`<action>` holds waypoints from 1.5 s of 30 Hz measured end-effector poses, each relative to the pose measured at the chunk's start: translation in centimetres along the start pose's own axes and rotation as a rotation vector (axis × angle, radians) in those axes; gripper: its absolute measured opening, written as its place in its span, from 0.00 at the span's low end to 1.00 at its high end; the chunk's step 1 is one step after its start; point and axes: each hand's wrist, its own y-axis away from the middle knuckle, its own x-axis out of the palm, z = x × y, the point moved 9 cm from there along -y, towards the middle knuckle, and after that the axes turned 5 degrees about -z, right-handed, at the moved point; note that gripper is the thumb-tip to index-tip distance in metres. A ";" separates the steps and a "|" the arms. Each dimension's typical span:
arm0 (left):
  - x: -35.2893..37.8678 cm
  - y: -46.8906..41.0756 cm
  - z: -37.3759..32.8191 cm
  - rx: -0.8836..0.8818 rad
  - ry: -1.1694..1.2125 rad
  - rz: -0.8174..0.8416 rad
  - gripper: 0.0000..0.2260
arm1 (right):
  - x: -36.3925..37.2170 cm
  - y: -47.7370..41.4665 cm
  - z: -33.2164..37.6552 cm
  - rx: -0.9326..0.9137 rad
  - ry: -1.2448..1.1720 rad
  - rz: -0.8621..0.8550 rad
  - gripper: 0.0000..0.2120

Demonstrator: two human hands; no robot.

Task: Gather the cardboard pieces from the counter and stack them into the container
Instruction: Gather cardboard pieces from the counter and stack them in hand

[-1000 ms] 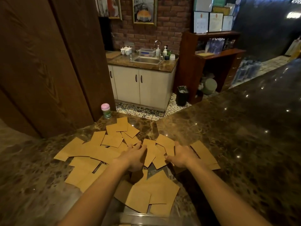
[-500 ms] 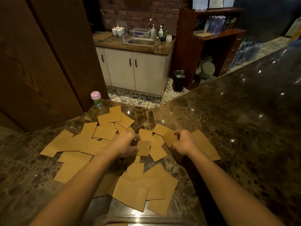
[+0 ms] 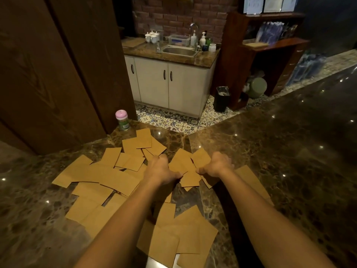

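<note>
Several tan cardboard pieces [image 3: 108,175] lie scattered and overlapping on the dark marble counter [image 3: 270,161]. My left hand [image 3: 161,170] is curled over the middle of the spread, its fingers pinching the edge of the central pieces [image 3: 183,167]. My right hand [image 3: 216,165] is closed on a cardboard piece [image 3: 201,157] from the other side. More pieces [image 3: 179,235] sit under my forearms near the front edge. A bright sliver of the container [image 3: 154,263] shows at the bottom edge, mostly hidden by cardboard.
A small jar with a pink lid [image 3: 122,120] stands at the counter's far edge beside the wooden panel [image 3: 48,74]. Beyond the counter are a sink cabinet [image 3: 170,82], a black bin [image 3: 222,98] and wooden shelves [image 3: 270,55]. Bare marble stretches to the right.
Both hands have closed on the central pieces and bunched them between them. The pieces there have shifted and overlap more tightly. The view has tilted slightly.
</note>
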 end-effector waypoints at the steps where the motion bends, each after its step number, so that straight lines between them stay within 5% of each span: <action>1: 0.1 -0.1 -0.4 -0.002 0.015 -0.001 0.36 | 0.3 -0.1 0.1 -0.002 -0.039 0.021 0.38; 6: 1.2 -0.7 -1.6 -0.068 0.150 0.054 0.31 | 0.9 -0.4 -0.7 0.059 -0.218 0.038 0.24; 14: 2.2 -0.2 -2.2 -0.111 0.418 0.088 0.21 | 2.6 1.5 -1.2 0.114 -0.486 0.082 0.15; 20: 0.6 1.4 -2.0 -0.202 0.909 0.131 0.12 | 1.0 2.6 -0.7 0.052 -0.895 0.137 0.21; 23: -1.2 1.7 -0.5 -0.223 1.027 0.080 0.17 | -1.6 2.7 -1.9 0.046 -0.986 0.013 0.21; 26: -1.8 1.5 1.4 -0.257 1.085 0.071 0.37 | -4.2 3.2 -2.8 0.042 -1.038 -0.020 0.20; 28: -1.8 2.0 1.3 -0.225 1.094 0.105 0.37 | -5.2 3.8 -2.6 0.026 -1.090 0.010 0.19; 31: -2.1 4.1 -0.7 -0.177 1.114 0.194 0.33 | -5.6 5.2 -0.9 -0.037 -1.090 0.098 0.23; 35: -1.6 8.2 -5.7 -0.230 1.536 0.503 0.13 | -5.4 7.7 2.6 -0.178 -1.069 0.124 0.27; 40: -2.0 9.5 -8.0 -0.154 1.770 0.570 0.18 | -4.7 10.2 5.0 -0.366 -0.849 -0.036 0.39; 45: -3.1 9.9 -8.0 -0.093 1.688 0.477 0.20 | -5.8 14.8 7.1 -0.574 -0.606 -0.173 0.40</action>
